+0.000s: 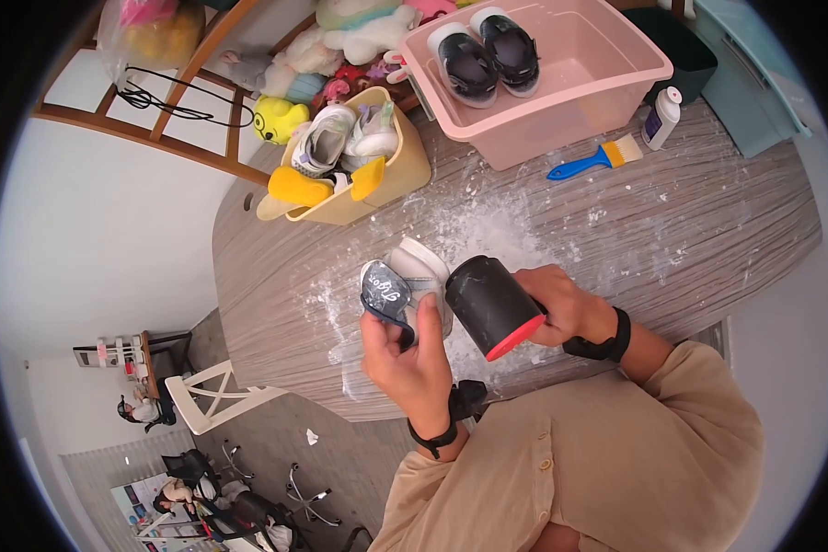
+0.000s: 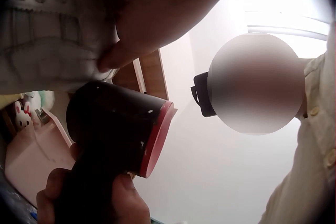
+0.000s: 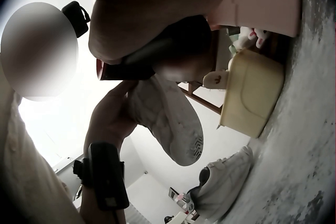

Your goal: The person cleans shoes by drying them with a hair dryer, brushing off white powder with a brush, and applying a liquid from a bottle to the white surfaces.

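Observation:
A pale sneaker [image 1: 425,262] is in my left hand [image 1: 407,373], with the thumb on one side and fingers on the other. A grey-blue panel with white script lettering [image 1: 386,290] shows beside the fingers. My right hand [image 1: 566,304] grips the handle of a black hair dryer [image 1: 489,304] with a red rim at its back end. The dryer's front end is right by the sneaker; in the left wrist view its barrel [image 2: 113,116] overlaps the shoe's lower edge. The right wrist view shows the held shoe's sole [image 3: 184,124] and another pale sneaker [image 3: 223,182] on the table.
White powder [image 1: 497,225] is scattered over the wood-grain table [image 1: 285,248]. Behind stand a cream bin [image 1: 409,175] with sneakers and yellow-headed brushes, and a pink tub [image 1: 570,101] with dark shoes on its rim. A blue-handled brush [image 1: 580,166] and white bottle [image 1: 661,120] are at the back right.

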A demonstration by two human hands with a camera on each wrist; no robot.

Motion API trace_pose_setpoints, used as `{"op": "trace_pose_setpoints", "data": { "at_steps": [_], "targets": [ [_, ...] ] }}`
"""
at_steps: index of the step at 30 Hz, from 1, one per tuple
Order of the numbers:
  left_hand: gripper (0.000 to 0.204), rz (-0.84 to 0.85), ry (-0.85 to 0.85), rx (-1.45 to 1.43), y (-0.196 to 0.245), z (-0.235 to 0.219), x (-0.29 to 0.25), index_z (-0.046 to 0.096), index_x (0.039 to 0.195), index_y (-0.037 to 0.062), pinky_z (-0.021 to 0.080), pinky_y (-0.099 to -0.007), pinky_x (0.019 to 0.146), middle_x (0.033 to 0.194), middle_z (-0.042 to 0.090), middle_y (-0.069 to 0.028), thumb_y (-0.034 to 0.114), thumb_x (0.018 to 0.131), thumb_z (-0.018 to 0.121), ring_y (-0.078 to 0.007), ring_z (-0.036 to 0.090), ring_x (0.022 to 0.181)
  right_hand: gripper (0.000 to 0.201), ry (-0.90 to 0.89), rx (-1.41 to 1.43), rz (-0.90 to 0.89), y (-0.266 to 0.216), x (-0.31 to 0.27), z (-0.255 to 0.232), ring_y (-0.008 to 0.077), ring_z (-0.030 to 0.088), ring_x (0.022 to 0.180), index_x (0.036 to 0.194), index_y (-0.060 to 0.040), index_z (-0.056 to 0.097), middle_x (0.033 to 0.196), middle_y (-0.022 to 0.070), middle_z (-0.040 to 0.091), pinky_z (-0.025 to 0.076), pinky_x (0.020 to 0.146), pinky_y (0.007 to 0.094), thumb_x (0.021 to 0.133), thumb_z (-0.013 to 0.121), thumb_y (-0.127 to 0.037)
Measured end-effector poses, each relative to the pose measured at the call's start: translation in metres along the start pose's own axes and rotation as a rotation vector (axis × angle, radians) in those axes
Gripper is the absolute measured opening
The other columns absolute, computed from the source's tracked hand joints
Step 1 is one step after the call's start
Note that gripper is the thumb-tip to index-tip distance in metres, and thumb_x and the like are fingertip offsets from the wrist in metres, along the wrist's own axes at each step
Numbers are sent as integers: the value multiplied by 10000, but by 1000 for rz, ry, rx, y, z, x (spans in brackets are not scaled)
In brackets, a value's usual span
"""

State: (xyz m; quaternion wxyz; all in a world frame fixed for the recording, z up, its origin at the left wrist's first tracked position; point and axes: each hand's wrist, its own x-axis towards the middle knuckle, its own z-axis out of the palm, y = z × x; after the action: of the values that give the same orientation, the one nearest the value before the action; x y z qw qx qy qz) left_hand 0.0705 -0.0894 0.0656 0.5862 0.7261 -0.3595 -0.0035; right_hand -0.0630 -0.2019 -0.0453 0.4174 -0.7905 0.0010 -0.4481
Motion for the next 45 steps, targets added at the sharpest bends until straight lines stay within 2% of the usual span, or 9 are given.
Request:
{"op": "trace_pose_setpoints", "data": {
  "at_steps": [4,7,18,24,27,30,37,40,45],
  "targets": [
    [183,39,-9,73,7,1,1,559,886,-44,424,-188,525,669,624,-44,30,794,699,-39,543,605,473,-9,21,37,-2,2,0,323,581,603,1100,67,521,767,163,590,472,549,365,711,642,-174],
    [239,-3,-45,104,7,0,-1,580,1009,-30,361,-163,549,767,597,2,28,802,684,-24,471,620,477,-6,24,49,-3,2,0,331,586,615,1106,67,517,781,166,595,476,558,368,708,637,-168],
    [190,-34,-101,190,-10,0,-2,587,942,-40,387,-172,553,693,597,-1,41,803,687,-26,481,620,442,21,32,169,-6,6,-7,319,600,643,1111,52,534,828,172,612,484,587,345,729,606,-157],
    [183,27,-124,268,-14,0,-1,585,915,-46,408,-182,575,685,616,-22,42,796,692,-28,484,629,339,34,211,327,-12,7,-11,197,590,629,1089,38,543,767,115,612,468,596,305,819,552,-167],
    [175,94,-119,315,-20,-2,0,580,883,-49,405,-195,570,672,610,-33,39,786,696,-38,480,619,276,-58,418,523,-13,8,-18,116,520,596,1056,32,539,708,52,568,438,565,278,883,516,-182],
    [172,166,-131,371,-22,-4,3,574,856,-47,404,-213,564,653,596,-53,36,774,701,-56,474,605,255,-45,551,556,-16,11,-18,78,459,574,1026,25,537,669,14,517,405,537,258,933,469,-202],
    [181,207,-201,429,-23,-6,7,563,851,-35,387,-243,537,616,534,-84,41,762,701,-99,426,565,341,18,798,799,-26,22,-24,97,504,566,1025,25,516,716,52,538,423,509,247,966,406,-292],
    [205,115,-319,434,-18,-5,4,566,828,-15,411,-400,529,674,579,-181,101,757,719,-374,538,598,308,55,832,875,-22,25,-32,101,512,534,1024,31,518,713,51,540,430,483,243,968,393,-245],
    [210,158,-361,383,-26,-2,-1,569,842,-16,414,-416,556,681,578,-187,79,735,722,-377,542,635,326,43,839,970,-21,28,-42,114,535,506,915,15,524,685,60,550,436,457,238,970,386,-275]
  ]
}}
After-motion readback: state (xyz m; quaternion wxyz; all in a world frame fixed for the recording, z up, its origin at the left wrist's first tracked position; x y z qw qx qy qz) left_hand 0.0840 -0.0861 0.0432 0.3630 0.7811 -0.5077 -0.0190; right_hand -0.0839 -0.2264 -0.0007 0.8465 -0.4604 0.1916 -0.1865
